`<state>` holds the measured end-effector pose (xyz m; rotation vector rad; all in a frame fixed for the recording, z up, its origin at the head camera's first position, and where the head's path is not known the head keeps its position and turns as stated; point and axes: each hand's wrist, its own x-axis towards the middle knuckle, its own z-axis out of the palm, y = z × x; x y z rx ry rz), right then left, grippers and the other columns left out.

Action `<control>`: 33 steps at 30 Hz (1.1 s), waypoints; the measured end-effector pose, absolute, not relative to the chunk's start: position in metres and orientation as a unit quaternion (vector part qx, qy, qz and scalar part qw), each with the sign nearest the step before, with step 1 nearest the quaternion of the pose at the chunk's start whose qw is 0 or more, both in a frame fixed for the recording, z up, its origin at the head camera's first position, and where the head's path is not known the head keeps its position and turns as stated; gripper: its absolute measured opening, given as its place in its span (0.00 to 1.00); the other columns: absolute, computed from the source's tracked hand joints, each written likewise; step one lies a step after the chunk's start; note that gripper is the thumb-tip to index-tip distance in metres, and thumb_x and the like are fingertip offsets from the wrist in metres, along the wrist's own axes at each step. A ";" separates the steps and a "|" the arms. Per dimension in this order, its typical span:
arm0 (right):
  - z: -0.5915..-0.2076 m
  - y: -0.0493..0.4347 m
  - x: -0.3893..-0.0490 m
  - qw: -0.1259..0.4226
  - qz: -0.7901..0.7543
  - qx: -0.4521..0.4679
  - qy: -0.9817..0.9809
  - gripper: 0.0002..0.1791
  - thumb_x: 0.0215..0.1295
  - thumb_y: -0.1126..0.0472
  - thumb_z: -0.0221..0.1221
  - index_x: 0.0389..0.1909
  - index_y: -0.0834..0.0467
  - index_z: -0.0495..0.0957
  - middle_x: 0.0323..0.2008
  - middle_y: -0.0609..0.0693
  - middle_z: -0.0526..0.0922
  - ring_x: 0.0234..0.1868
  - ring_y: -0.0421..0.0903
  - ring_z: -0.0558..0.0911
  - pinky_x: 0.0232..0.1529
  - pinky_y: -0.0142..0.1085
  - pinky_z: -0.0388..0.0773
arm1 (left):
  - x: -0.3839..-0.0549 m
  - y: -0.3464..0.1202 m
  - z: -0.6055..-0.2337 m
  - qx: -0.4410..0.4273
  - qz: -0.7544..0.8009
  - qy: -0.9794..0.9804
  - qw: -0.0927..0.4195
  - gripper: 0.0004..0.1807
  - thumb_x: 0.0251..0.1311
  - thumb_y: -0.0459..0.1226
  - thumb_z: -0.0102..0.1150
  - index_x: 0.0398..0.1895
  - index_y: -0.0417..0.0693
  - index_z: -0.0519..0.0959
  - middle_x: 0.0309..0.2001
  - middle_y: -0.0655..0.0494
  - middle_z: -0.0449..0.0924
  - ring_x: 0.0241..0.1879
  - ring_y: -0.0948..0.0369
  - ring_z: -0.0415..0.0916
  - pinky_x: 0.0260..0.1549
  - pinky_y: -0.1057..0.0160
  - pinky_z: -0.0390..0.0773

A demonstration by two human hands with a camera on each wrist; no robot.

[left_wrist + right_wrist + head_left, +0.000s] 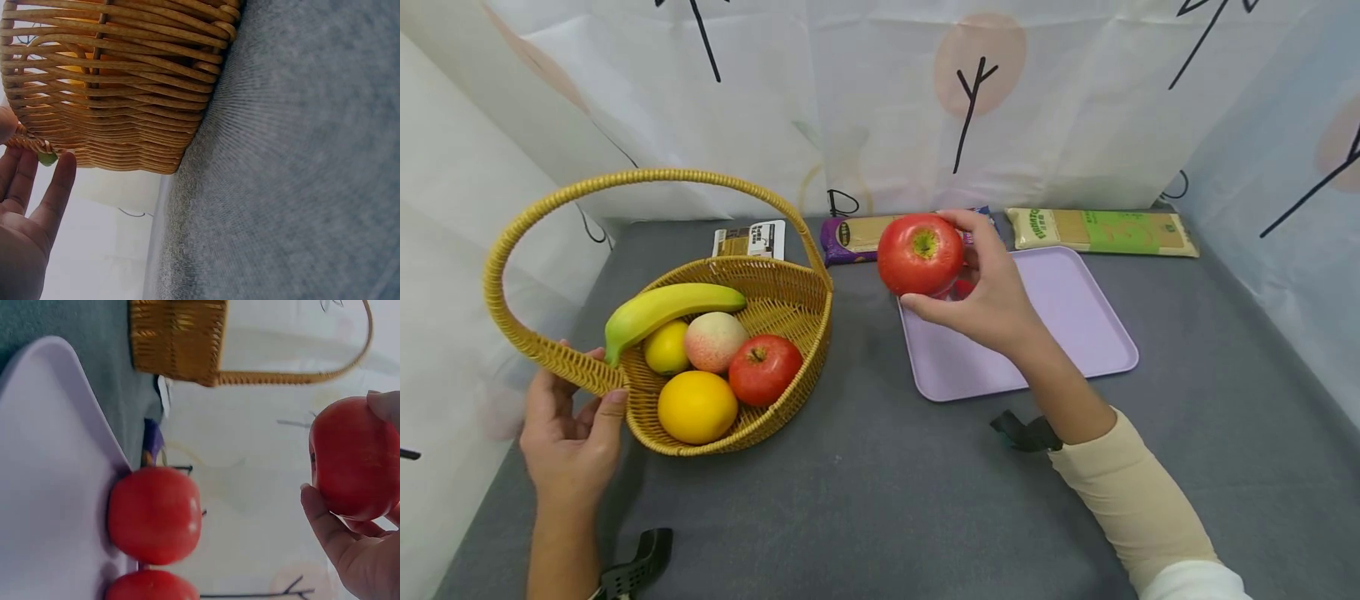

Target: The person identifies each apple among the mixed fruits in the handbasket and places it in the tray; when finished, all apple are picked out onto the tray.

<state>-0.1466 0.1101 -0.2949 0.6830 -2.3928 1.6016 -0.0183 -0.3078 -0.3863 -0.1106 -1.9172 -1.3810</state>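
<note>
My left hand [571, 437] grips the yellow wicker basket [812, 367] at the near-left foot of its handle, thumb in front and fingers behind. In the left wrist view, fingertips [59, 169] touch its woven edge. Inside lie a banana [673, 307], a lemon [666, 347], a peach [715, 342], a red apple [765, 369] and an orange [697, 407]. Raised over the far-left corner of the lilac tray [1067, 308], another red apple [913, 254] is held between the thumb and fingers of my right hand [992, 292]. Two more apples [155, 515] sit on the tray, mostly hidden in the head view.
Along the back of the grey table [865, 483] lie a purple-ended packet [850, 237], a green-labelled packet [1105, 232] and a small brown-and-white packet [750, 240]. A patterned white curtain [880, 108] hangs behind them. The basket's tall handle [662, 175] arches over the fruit.
</note>
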 end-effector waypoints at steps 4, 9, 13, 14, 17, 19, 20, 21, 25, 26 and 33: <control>-0.293 0.127 -0.151 0.119 0.561 0.193 -0.796 0.47 0.50 0.66 0.76 0.71 0.56 0.63 0.66 0.48 0.72 0.62 0.46 0.78 0.56 0.31 0.84 | -0.019 -0.307 -0.387 -0.049 -0.547 -0.744 0.379 0.39 0.54 0.10 0.53 0.73 0.31 0.64 0.58 0.56 0.80 0.60 0.62 0.78 0.53 0.79 0.80; -0.291 0.143 -0.162 0.145 0.570 0.139 -0.797 0.46 0.52 0.65 0.74 0.71 0.52 0.63 0.66 0.48 0.70 0.61 0.47 0.77 0.57 0.31 0.83 | -0.019 -0.308 -0.388 -0.051 -0.556 -0.736 0.383 0.39 0.54 0.10 0.53 0.72 0.30 0.65 0.58 0.55 0.81 0.59 0.61 0.78 0.53 0.78 0.81; -0.291 0.156 -0.170 0.161 0.571 0.092 -0.800 0.45 0.53 0.61 0.75 0.71 0.49 0.63 0.67 0.46 0.69 0.62 0.45 0.75 0.54 0.28 0.82 | -0.019 -0.308 -0.388 -0.051 -0.552 -0.741 0.380 0.39 0.54 0.10 0.53 0.73 0.31 0.64 0.58 0.55 0.80 0.59 0.61 0.78 0.54 0.78 0.80; -0.291 0.160 -0.172 0.164 0.569 0.082 -0.802 0.45 0.53 0.61 0.75 0.71 0.49 0.62 0.67 0.46 0.69 0.63 0.45 0.75 0.54 0.29 0.82 | -0.019 -0.308 -0.388 -0.051 -0.551 -0.742 0.380 0.39 0.54 0.10 0.52 0.73 0.31 0.64 0.58 0.55 0.80 0.59 0.61 0.78 0.54 0.78 0.80; -0.293 0.169 -0.176 0.169 0.558 0.050 -0.811 0.46 0.54 0.59 0.74 0.72 0.48 0.61 0.68 0.46 0.68 0.66 0.44 0.74 0.59 0.34 0.83 | -0.019 -0.307 -0.387 -0.052 -0.555 -0.739 0.378 0.39 0.54 0.10 0.52 0.73 0.31 0.64 0.58 0.55 0.80 0.59 0.61 0.78 0.53 0.78 0.80; -0.294 0.176 -0.179 0.164 0.551 0.024 -0.818 0.46 0.55 0.58 0.74 0.73 0.48 0.60 0.69 0.46 0.67 0.67 0.44 0.73 0.62 0.39 0.83 | -0.019 -0.307 -0.387 -0.052 -0.553 -0.740 0.379 0.39 0.54 0.10 0.52 0.73 0.31 0.64 0.58 0.55 0.80 0.59 0.61 0.78 0.53 0.78 0.80; -0.294 0.179 -0.180 0.159 0.547 0.010 -0.822 0.47 0.56 0.58 0.74 0.73 0.47 0.59 0.70 0.46 0.67 0.68 0.44 0.72 0.63 0.42 0.83 | -0.019 -0.307 -0.387 -0.052 -0.553 -0.740 0.379 0.39 0.54 0.10 0.52 0.73 0.31 0.64 0.58 0.55 0.80 0.59 0.61 0.78 0.53 0.78 0.80; -0.295 0.182 -0.182 0.155 0.545 -0.004 -0.824 0.47 0.57 0.57 0.74 0.74 0.46 0.59 0.71 0.46 0.66 0.68 0.45 0.72 0.64 0.43 0.83 | -0.019 -0.307 -0.387 -0.054 -0.555 -0.739 0.379 0.39 0.54 0.10 0.52 0.73 0.31 0.64 0.58 0.55 0.80 0.59 0.61 0.78 0.53 0.78 0.81; -0.299 0.195 -0.187 0.140 0.541 -0.049 -0.828 0.47 0.59 0.55 0.73 0.75 0.43 0.57 0.74 0.46 0.63 0.70 0.46 0.70 0.66 0.46 0.81 | -0.020 -0.307 -0.387 -0.055 -0.553 -0.740 0.380 0.39 0.53 0.09 0.52 0.73 0.30 0.64 0.58 0.55 0.80 0.59 0.61 0.78 0.53 0.78 0.81; -0.301 0.198 -0.189 0.137 0.541 -0.056 -0.828 0.47 0.59 0.55 0.72 0.75 0.43 0.56 0.74 0.46 0.62 0.70 0.46 0.69 0.66 0.46 0.80 | -0.020 -0.307 -0.387 -0.056 -0.554 -0.739 0.380 0.40 0.53 0.09 0.52 0.73 0.30 0.64 0.58 0.55 0.80 0.59 0.61 0.78 0.53 0.78 0.81; -0.313 0.213 -0.198 0.103 0.517 -0.107 -0.843 0.47 0.61 0.51 0.70 0.76 0.43 0.53 0.77 0.50 0.57 0.76 0.49 0.62 0.71 0.50 0.76 | -0.019 -0.307 -0.385 -0.031 -0.539 -0.754 0.374 0.39 0.55 0.11 0.54 0.73 0.33 0.64 0.58 0.59 0.80 0.59 0.63 0.78 0.52 0.80 0.80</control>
